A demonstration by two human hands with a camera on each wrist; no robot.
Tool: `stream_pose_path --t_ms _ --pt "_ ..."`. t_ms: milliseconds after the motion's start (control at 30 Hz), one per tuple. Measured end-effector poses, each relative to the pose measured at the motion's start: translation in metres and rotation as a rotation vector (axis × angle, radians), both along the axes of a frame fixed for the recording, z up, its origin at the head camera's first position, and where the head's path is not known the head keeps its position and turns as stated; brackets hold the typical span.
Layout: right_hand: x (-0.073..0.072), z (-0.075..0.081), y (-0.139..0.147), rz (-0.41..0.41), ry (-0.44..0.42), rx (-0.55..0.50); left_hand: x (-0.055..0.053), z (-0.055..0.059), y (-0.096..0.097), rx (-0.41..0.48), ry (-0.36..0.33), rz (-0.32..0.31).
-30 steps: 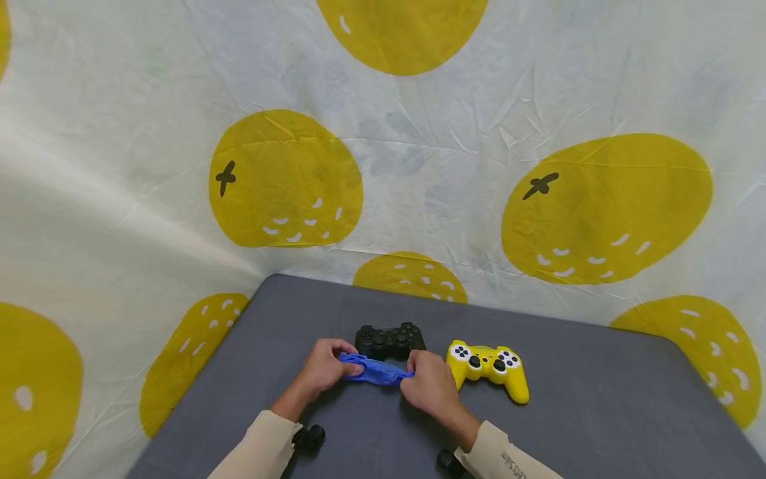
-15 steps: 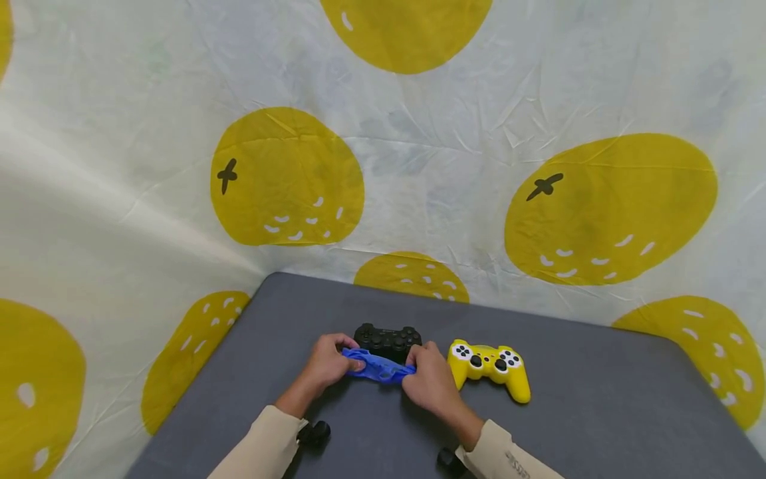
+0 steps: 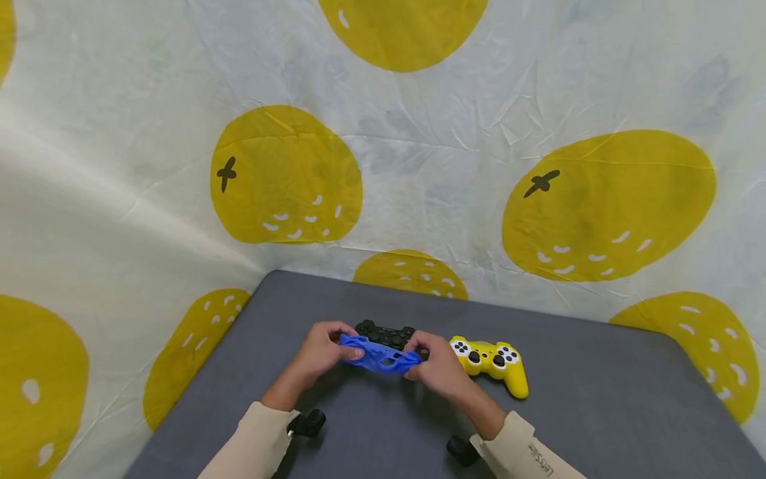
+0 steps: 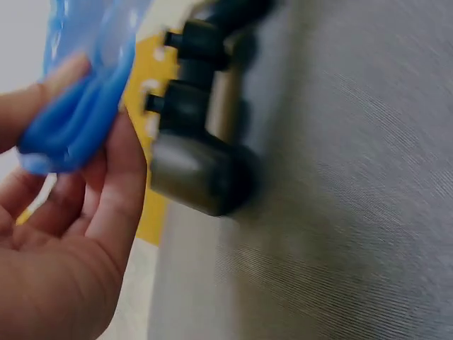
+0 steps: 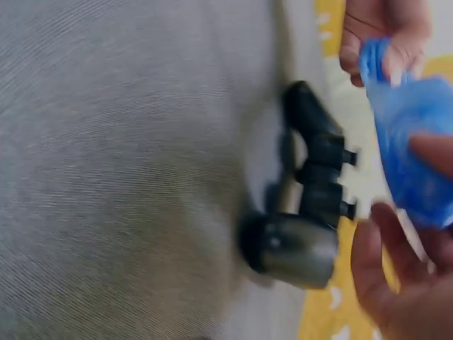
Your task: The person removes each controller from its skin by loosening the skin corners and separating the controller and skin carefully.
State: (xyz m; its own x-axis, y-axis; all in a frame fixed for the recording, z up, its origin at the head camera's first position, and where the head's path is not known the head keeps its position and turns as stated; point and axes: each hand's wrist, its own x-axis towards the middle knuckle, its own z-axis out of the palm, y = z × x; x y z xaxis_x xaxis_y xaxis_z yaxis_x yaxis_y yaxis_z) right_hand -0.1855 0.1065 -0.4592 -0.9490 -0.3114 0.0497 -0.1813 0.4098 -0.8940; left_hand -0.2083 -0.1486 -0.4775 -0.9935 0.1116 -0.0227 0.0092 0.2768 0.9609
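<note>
Holding: both ends of the blue cover [image 3: 380, 356]; I see it up off the table [image 3: 568, 386], in front of the black controller [image 3: 383, 332], hiding that one's near side.
Left hand [image 3: 323, 349]: thumb on top, fingers under, pinching the left end.
Right hand [image 3: 443, 366]: thumb and fingers pinching the right end; the lower fingers curl away from it in the wrist view.
Blue cover feel: thin, wrinkled, with cut-outs. I'd call it light, floppy, stretchy, maybe a bit grippy. No drop worry; my guess is tearing at the thin strips between the holes.
Where to grip: the bunched ends, as now. I'd keep fingertips out of the holes and pull evenly.
Black controller: rigid by the look of it, lying just beyond the cover. Low clearance, sticks could snag.
Yellow controller [image 3: 487, 359]: just beside the right hand, so I'd watch knuckles there.
Table edges: far and left ones meet the cloth [image 3: 431, 199]; near edge out of frame.
Room: best toward me and out left; on the right, only past the yellow controller.
</note>
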Motion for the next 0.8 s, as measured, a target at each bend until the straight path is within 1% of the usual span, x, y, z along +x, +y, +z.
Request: stream_pose_path --t_ms 100,200,300,333,400,467,567,633,700,767,800 --pt "0.000 0.011 0.011 0.139 -0.101 -0.184 0.000 0.008 -0.002 0.046 -0.011 -0.068" --pt "0.000 0.019 0.020 0.333 -0.170 -0.318 0.001 0.014 -0.003 0.098 -0.030 -0.122" --pt "-0.002 0.023 0.028 0.535 -0.237 -0.449 0.001 0.017 -0.005 0.182 -0.068 -0.184" --pt "-0.003 0.023 0.030 0.593 -0.252 -0.494 0.002 0.018 -0.005 0.212 -0.078 -0.214" --pt "-0.004 0.023 0.034 0.668 -0.282 -0.568 0.002 0.018 -0.007 0.272 -0.094 -0.296" --pt "-0.005 0.023 0.036 0.697 -0.281 -0.617 0.003 0.018 -0.009 0.327 -0.090 -0.403" --pt "-0.005 0.022 0.037 0.682 -0.273 -0.634 0.004 0.017 -0.012 0.401 -0.084 -0.592" --pt "-0.005 0.022 0.036 0.664 -0.258 -0.623 0.005 0.016 -0.012 0.449 -0.089 -0.696" --pt "-0.005 0.022 0.036 0.647 -0.245 -0.610 0.008 0.016 -0.012 0.500 -0.109 -0.770" --pt "-0.004 0.022 0.035 0.627 -0.240 -0.593 0.011 0.018 -0.010 0.546 -0.122 -0.814" --pt "-0.003 0.023 0.035 0.612 -0.242 -0.585 0.012 0.019 -0.008 0.558 -0.127 -0.821"
